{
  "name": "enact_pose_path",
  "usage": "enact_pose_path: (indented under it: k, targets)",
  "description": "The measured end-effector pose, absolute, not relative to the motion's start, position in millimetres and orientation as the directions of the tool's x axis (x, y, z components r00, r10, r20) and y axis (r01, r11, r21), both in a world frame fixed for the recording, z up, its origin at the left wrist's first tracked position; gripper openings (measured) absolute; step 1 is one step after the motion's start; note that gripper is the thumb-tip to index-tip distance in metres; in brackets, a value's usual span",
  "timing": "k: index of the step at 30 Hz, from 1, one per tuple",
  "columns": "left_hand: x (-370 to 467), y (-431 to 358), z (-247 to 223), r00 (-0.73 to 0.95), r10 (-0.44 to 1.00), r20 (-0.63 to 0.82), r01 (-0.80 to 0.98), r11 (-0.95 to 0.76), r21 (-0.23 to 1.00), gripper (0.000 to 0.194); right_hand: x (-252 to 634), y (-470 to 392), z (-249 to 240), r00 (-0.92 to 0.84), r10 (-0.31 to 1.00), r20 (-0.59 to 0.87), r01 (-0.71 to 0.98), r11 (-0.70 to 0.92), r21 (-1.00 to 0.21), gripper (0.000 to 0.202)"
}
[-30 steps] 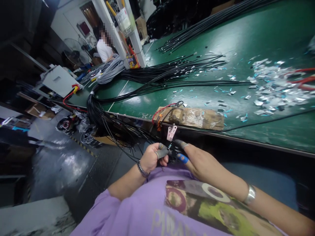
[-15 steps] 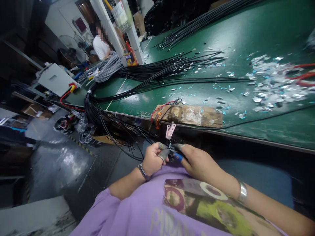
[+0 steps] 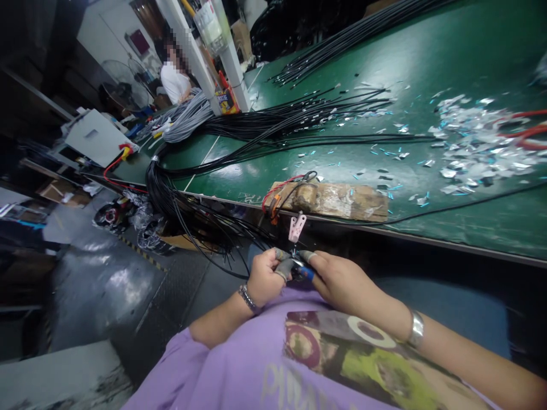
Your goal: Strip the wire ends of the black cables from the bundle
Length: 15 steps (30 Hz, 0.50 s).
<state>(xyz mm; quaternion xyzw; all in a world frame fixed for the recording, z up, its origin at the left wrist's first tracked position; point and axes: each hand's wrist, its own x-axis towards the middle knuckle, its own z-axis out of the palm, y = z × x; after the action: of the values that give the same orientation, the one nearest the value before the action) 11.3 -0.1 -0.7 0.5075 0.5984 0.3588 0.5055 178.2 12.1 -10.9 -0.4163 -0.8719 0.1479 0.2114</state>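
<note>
Closer in now, the right hand point(image 3: 342, 280), its grip unclear, meets the left hand point(image 3: 266, 278) pinching a wire end point(image 3: 294, 252) below the clip point(image 3: 296, 228), apparently working it, which calls for steadiness.

Workshop: long green worktop point(image 3: 482, 62) bearing cables point(image 3: 243, 124) in bundles, foil scraps point(image 3: 470, 154); striped tape point(image 3: 143, 254) on floor point(image 3: 98, 267).

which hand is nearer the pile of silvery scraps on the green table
Right. The right hand is below and to the left of the pile of silvery scraps in the picture; the left hand is farther left.
</note>
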Motion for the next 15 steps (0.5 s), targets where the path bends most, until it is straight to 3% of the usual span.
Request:
enact_pose_path:
  k: [5, 10, 13, 15]
  targets:
    - [5.3, 8.8, 4.9, -0.042, 0.971, -0.236, 0.175, 0.239, 0.955, 0.026, 181.2, 8.5, -3.7, -0.618, 0.758, 0.209, 0.562, 0.612, -0.557, 0.013]
    - [1.0, 6.9, -3.0, -0.015, 0.986, -0.166, 0.230, 0.165, 0.959, 0.026, 187.4, 15.8, 7.0, -0.386, 0.914, 0.125, 0.416, 0.294, -0.860, 0.020]
    - [0.3, 0.6, -12.4, 0.051, 0.995, 0.087, 0.415, -0.101, 0.904, 0.018, 184.3, 20.2, 5.8, -0.326, 0.944, -0.039, 0.198, 0.028, -0.980, 0.030]
    - [0.0, -2.4, -16.5, 0.148, 0.937, 0.316, 0.548, -0.344, 0.762, 0.014, 180.0, 20.8, 3.0, -0.317, 0.936, -0.154, 0.083, -0.134, -0.987, 0.035]
